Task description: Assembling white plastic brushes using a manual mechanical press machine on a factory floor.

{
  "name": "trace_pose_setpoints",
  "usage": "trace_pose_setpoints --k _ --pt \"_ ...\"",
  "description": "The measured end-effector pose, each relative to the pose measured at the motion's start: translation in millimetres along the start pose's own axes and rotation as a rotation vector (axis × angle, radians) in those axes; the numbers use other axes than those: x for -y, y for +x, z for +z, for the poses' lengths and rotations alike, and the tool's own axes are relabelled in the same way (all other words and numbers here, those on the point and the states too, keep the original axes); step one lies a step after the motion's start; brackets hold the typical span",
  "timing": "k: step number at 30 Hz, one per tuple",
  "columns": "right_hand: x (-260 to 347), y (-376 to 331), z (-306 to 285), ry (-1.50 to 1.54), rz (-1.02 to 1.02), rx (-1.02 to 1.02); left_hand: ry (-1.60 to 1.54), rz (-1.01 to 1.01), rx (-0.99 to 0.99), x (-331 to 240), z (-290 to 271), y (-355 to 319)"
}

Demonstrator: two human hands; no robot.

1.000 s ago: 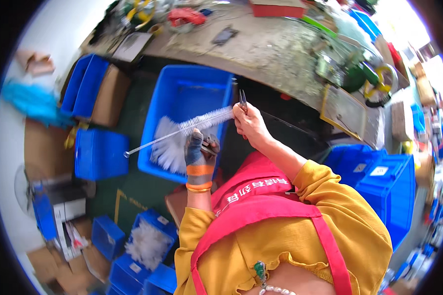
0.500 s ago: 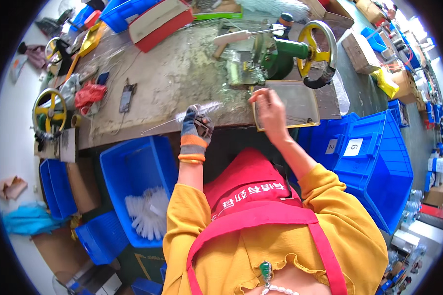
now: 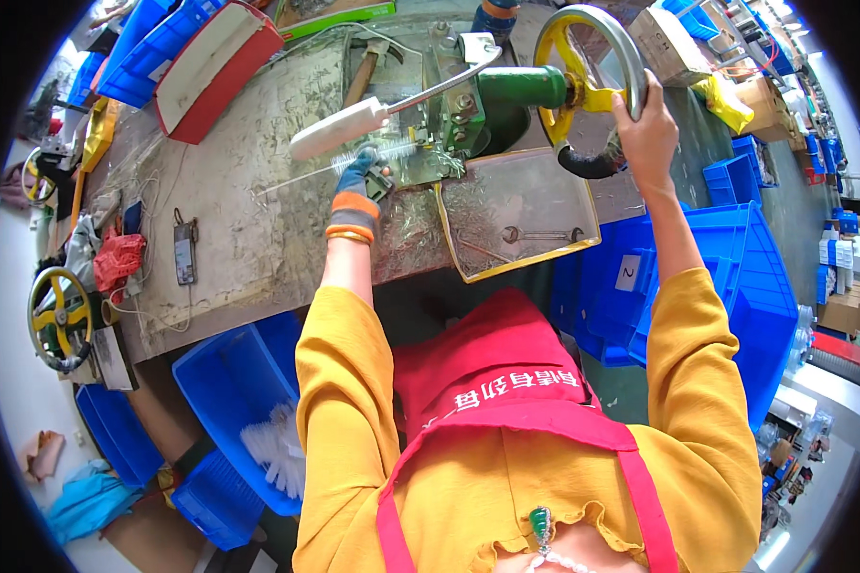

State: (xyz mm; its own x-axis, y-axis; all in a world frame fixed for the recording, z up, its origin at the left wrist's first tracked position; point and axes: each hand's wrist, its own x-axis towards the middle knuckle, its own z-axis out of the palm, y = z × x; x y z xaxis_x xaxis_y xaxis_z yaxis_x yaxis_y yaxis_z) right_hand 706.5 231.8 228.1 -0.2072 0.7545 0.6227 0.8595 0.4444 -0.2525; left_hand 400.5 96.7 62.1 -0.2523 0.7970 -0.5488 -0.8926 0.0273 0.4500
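My left hand [image 3: 358, 186], in a grey and orange work glove, is closed on a twisted-wire brush [image 3: 397, 151]. Its pale bristles lie by the block of a green hand-cranked machine [image 3: 516, 91], and its bare wire stem points left over the bench. My bare right hand [image 3: 648, 138] grips the right side of the machine's yellow-spoked handwheel [image 3: 597, 98]. Above the left hand hangs a white lamp head [image 3: 339, 129] on a flexible metal neck. A yellow-rimmed tray [image 3: 516, 271] sits below the machine, with a wrench [image 3: 545, 234] and wire scraps in it.
A hammer [image 3: 361, 74] lies behind the lamp. On the bench's left are a phone [image 3: 183, 253] and a red bag [image 3: 118, 261]. A blue bin [image 3: 210, 372] with white brushes [image 3: 277, 449] stands below on the left; stacked blue crates [image 3: 698, 267] stand on the right.
My right hand has gone from above the tray up and right onto the handwheel. My left hand has carried the brush forward to the machine. The whole view has shifted too.
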Motion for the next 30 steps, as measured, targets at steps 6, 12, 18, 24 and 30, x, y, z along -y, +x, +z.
trace_pose_setpoints --k 6,12,18,24,30 --pt "0.0 35.2 -1.3 -0.084 -0.035 0.094 0.144 -0.061 0.091 -11.7 -4.4 22.2" --pt "19.9 64.3 -9.7 0.121 -0.127 0.199 0.122 -0.112 0.056 -16.2 4.4 26.5" --pt "26.4 65.6 -16.6 0.241 -0.042 0.287 0.241 -0.107 0.020 -19.4 7.3 29.1" --pt "15.6 63.1 -9.1 0.183 -0.053 0.245 0.388 -0.103 0.142 -27.9 7.4 39.8" --pt "18.1 58.6 -8.7 0.191 -0.050 0.242 0.421 -0.095 0.132 -28.8 6.8 47.1"
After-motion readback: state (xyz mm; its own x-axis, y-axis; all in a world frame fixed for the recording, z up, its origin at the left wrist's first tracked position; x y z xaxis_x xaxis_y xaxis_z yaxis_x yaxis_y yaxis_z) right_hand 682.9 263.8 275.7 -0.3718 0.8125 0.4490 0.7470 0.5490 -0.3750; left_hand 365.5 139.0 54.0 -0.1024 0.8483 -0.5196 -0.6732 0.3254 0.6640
